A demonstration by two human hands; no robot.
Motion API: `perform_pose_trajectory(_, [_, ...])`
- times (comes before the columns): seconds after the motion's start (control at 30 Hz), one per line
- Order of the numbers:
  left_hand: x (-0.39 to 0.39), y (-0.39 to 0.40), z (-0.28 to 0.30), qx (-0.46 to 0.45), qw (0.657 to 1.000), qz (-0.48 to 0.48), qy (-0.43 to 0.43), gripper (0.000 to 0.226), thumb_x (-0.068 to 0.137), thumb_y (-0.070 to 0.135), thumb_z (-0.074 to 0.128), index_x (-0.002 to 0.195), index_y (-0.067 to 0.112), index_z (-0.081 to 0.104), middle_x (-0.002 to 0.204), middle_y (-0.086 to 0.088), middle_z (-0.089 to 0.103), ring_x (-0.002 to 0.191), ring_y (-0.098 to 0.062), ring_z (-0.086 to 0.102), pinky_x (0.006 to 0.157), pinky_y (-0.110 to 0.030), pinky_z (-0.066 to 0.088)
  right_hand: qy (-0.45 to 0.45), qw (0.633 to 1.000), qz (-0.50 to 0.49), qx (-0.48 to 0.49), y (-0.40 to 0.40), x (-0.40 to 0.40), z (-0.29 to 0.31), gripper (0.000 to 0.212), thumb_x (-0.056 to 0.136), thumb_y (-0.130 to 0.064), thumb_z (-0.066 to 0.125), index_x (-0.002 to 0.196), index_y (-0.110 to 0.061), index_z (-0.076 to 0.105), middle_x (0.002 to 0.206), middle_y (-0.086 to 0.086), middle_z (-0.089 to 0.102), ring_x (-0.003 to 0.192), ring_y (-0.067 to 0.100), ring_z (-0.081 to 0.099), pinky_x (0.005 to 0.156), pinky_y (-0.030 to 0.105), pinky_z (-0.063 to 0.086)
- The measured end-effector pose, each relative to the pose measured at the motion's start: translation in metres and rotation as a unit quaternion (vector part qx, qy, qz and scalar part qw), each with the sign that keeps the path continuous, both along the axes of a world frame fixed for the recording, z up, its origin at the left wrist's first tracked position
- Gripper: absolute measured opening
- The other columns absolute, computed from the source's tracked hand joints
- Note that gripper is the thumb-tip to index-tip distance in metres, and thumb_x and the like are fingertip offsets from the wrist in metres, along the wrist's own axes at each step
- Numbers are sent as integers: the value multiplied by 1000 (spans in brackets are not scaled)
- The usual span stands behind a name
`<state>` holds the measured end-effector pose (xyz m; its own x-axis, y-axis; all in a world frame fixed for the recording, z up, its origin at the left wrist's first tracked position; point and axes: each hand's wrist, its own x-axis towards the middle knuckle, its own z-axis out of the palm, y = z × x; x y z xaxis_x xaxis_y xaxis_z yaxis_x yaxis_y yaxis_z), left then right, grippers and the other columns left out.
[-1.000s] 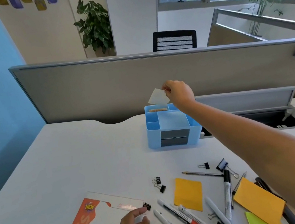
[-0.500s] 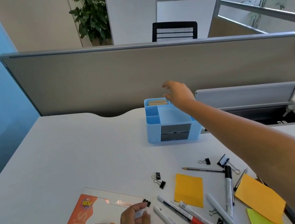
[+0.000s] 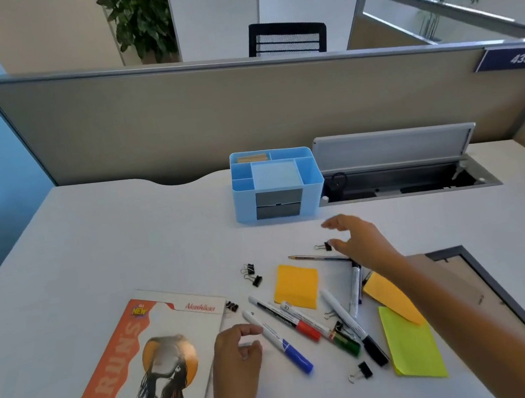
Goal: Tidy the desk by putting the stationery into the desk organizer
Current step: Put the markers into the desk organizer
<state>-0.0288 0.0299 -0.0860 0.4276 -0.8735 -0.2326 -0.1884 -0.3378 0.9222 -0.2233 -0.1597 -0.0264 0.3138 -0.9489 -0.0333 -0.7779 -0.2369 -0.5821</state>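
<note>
Since the earlier frames, the right hand (image 3: 358,240) is no longer up at the organizer (image 3: 276,184); it is now hovering low at centre frame, fingers spread and loosely bent, holding nothing, just above a binder clip (image 3: 324,246) and the pencil (image 3: 316,257). The white card it was holding is gone from view. The organizer is sitting upper centre on the desk (image 3: 123,249), near the partition (image 3: 206,118), showing tan stock in its rear slot.

The left hand (image 3: 238,355) is resting at lower centre on the edge of the booklet (image 3: 136,369), fingers half curled; whether it is pinching anything is hard to tell. Right of it, markers are lying fanned out: blue-capped (image 3: 278,342), red-capped (image 3: 288,318), green-capped (image 3: 321,328), black-capped (image 3: 353,326). Another marker (image 3: 355,287) is partly hidden under the right forearm, and one more is cut off at the bottom edge. An orange note (image 3: 296,285), a second orange note (image 3: 392,298) partly covered by the arm, and a green note (image 3: 414,347) are lying among them. Small clips (image 3: 251,275) are too tiny to detail.
</note>
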Motion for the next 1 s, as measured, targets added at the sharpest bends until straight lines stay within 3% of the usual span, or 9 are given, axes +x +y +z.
perform_pose_trajectory(0.17, [-11, 13, 4, 8, 999, -20, -39, 22, 86, 5, 55, 87, 26, 61, 102, -2, 55, 73, -7, 60, 58, -21, 42, 9, 998, -9, 66, 57, -36, -16, 33, 89, -14, 60, 121, -20, 56, 130, 2, 55, 119, 17, 50, 90, 22, 38])
perform_pose_trajectory(0.37, [-19, 32, 8, -9, 993, -48, -104, 26, 87, 2, 52, 84, 27, 58, 103, -2, 50, 75, -6, 59, 56, -17, 42, 19, 999, -11, 42, 114, -43, -33, 26, 91, -18, 56, 115, -26, 59, 128, -5, 54, 119, 13, 48, 91, 21, 37])
perform_pose_trajectory(0.5, [-16, 47, 13, -37, 977, -111, -180, 36, 86, 1, 53, 79, 36, 53, 104, 5, 50, 83, -2, 57, 64, -15, 44, 38, 998, -38, 13, 129, -42, -35, 26, 90, -21, 57, 116, -27, 59, 124, -5, 57, 114, 13, 49, 87, 23, 40])
perform_pose_trajectory(0.57, [-11, 56, 15, -41, 942, -222, -250, 36, 85, 6, 55, 86, 42, 51, 112, 16, 48, 95, 2, 53, 71, -10, 40, 57, 997, -43, 24, 134, -43, -35, 30, 89, -22, 58, 119, -25, 57, 124, -2, 56, 113, 16, 50, 87, 27, 44])
perform_pose_trajectory(0.7, [3, 70, 6, -2, 848, -416, -328, 45, 81, 13, 58, 116, 39, 54, 126, 28, 29, 119, 5, 30, 98, -17, 30, 117, 989, -46, 83, 141, -46, -40, 42, 87, -26, 59, 127, -23, 45, 121, 4, 56, 107, 20, 53, 85, 33, 49])
perform_pose_trajectory(0.77, [7, 74, 1, -28, 794, -455, -403, 55, 63, 14, 71, 107, 43, 56, 122, 26, 45, 112, 4, 44, 90, -13, 35, 102, 986, -52, 120, 143, -44, -41, 46, 87, -24, 59, 129, -22, 40, 116, 5, 59, 97, 20, 59, 80, 35, 53])
perform_pose_trajectory(0.83, [8, 75, -6, -2, 772, -459, -440, 66, 35, 16, 80, 88, 45, 55, 97, 26, 58, 83, 6, 57, 66, -8, 43, 86, 987, -56, 125, 143, -42, -42, 47, 87, -21, 59, 129, -21, 39, 109, 6, 61, 87, 20, 61, 72, 35, 53])
perform_pose_trajectory(0.9, [8, 71, -10, -7, 745, -457, -486, 61, 28, 20, 82, 77, 43, 55, 81, 26, 58, 67, 6, 52, 55, -8, 33, 71, 988, -64, 119, 140, -40, -42, 46, 86, -19, 59, 127, -21, 40, 94, 4, 61, 75, 18, 59, 63, 33, 49])
perform_pose_trajectory(1.0, [4, 67, -4, -23, 720, -455, -524, 50, 26, 29, 84, 66, 41, 58, 67, 24, 55, 59, 5, 51, 54, -10, 26, 30, 991, -86, 103, 132, -39, -35, 35, 86, -21, 62, 117, -20, 45, 81, -1, 57, 67, 14, 54, 55, 25, 41])
